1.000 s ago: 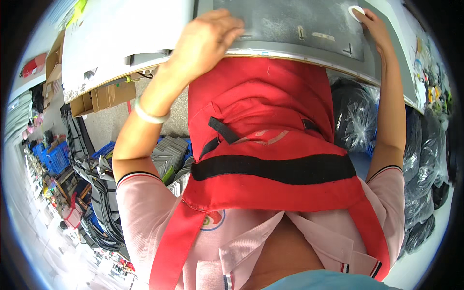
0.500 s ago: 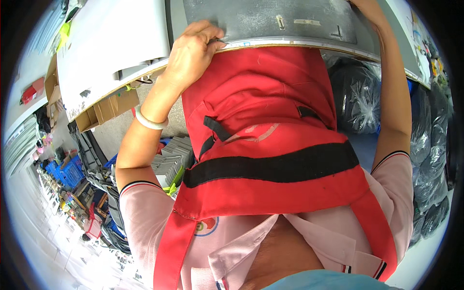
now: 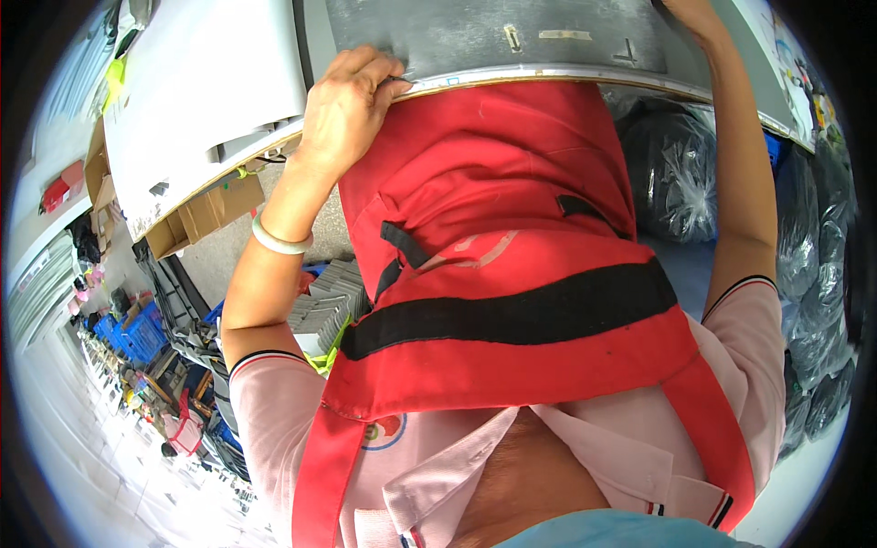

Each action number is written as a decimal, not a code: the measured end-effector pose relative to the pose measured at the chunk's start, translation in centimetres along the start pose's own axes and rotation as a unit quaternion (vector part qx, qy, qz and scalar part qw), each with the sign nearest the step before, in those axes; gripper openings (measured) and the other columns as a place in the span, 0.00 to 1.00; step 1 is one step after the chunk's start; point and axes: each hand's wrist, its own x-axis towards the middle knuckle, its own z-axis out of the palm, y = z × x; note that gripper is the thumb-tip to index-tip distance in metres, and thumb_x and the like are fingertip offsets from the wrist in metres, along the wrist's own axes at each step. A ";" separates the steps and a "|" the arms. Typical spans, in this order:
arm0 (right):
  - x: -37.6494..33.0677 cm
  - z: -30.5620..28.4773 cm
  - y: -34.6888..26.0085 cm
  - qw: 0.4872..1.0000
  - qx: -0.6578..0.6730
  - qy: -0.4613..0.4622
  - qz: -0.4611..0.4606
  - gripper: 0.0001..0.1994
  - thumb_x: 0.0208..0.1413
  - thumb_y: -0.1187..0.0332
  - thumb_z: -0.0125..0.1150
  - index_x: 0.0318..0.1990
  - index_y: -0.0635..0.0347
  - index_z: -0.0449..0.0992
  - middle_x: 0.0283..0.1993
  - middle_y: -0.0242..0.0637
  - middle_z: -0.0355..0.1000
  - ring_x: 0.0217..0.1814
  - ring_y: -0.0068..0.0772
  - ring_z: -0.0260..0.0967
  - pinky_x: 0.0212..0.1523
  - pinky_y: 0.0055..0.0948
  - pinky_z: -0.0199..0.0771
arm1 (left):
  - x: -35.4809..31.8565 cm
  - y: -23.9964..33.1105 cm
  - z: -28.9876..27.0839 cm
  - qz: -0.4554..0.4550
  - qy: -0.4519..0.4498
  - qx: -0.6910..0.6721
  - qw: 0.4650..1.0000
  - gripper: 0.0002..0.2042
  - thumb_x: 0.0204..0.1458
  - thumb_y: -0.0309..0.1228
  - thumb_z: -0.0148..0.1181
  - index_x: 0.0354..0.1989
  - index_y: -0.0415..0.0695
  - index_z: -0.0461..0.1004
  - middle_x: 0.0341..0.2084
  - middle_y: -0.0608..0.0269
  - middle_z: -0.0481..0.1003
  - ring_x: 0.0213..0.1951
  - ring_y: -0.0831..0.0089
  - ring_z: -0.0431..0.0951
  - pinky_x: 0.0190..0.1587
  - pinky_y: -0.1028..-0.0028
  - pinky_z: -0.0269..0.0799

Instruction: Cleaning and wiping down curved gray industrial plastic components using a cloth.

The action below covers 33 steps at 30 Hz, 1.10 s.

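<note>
A dark grey board (image 3: 457,41) with scuffs and small strips of tape lies along the near edge of the worktable. At its near left corner rests my left hand (image 3: 345,102). The fingers are curled and the thumb is drawn in against them; whatever they pinch is too small or hidden to make out. My right hand (image 3: 687,11) reaches to the board's far right side at the top of the view. Its fingers are cut off by the picture's edge. Left of the board lies a large white sheet (image 3: 210,73), its near right corner slightly lifted.
The worktable's edge (image 3: 548,73) runs close in front of my red apron (image 3: 493,183). Beneath it on the left is a cardboard box (image 3: 215,215), with a stack of grey pieces (image 3: 333,301) nearer me. Filled plastic bags (image 3: 676,173) stand on the right. Blue crates (image 3: 137,333) sit farther left.
The board, the white sheet and my left hand all appear slightly farther left in the view. My left hand keeps its place at the board's corner, still curled.
</note>
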 end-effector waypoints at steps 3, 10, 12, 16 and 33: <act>-0.4 0.0 0.0 0.999 -0.008 0.013 -0.028 0.17 0.56 0.56 0.66 0.26 0.61 0.73 0.20 0.28 0.62 0.24 0.21 0.56 0.26 0.30 0.56 | 0.1 0.1 0.0 0.009 0.006 0.001 1.000 0.07 0.48 0.28 0.68 0.35 0.40 0.79 0.33 0.59 0.77 0.40 0.56 0.77 0.42 0.62 0.75; -0.4 -0.2 -0.4 0.999 -0.042 0.008 -0.016 0.17 0.56 0.56 0.66 0.32 0.65 0.77 0.23 0.33 0.67 0.27 0.24 0.61 0.30 0.33 0.62 | 0.1 -0.1 0.1 0.019 0.010 0.015 1.000 0.08 0.50 0.28 0.69 0.37 0.41 0.80 0.36 0.58 0.78 0.40 0.56 0.78 0.44 0.63 0.75; 0.1 0.5 0.2 0.998 -0.032 0.021 -0.057 0.17 0.56 0.56 0.66 0.34 0.66 0.79 0.25 0.34 0.70 0.29 0.25 0.63 0.32 0.33 0.64 | -0.1 -0.2 -0.2 0.009 -0.001 0.014 1.000 0.07 0.50 0.28 0.69 0.37 0.42 0.81 0.36 0.58 0.78 0.41 0.56 0.78 0.44 0.63 0.75; 0.0 0.5 1.0 0.999 -0.006 0.019 -0.037 0.16 0.56 0.58 0.66 0.37 0.66 0.80 0.26 0.35 0.72 0.30 0.26 0.65 0.34 0.33 0.66 | 0.1 0.1 0.0 -0.007 -0.009 0.005 1.000 0.07 0.50 0.27 0.69 0.37 0.41 0.80 0.37 0.59 0.78 0.41 0.58 0.78 0.44 0.64 0.75; 0.3 1.7 1.8 0.998 0.035 0.048 -0.032 0.14 0.56 0.62 0.66 0.40 0.67 0.79 0.31 0.38 0.76 0.33 0.30 0.70 0.37 0.33 0.68 | -0.4 0.0 0.3 0.035 0.026 0.022 0.999 0.08 0.50 0.27 0.69 0.36 0.40 0.79 0.35 0.57 0.78 0.41 0.56 0.78 0.43 0.63 0.76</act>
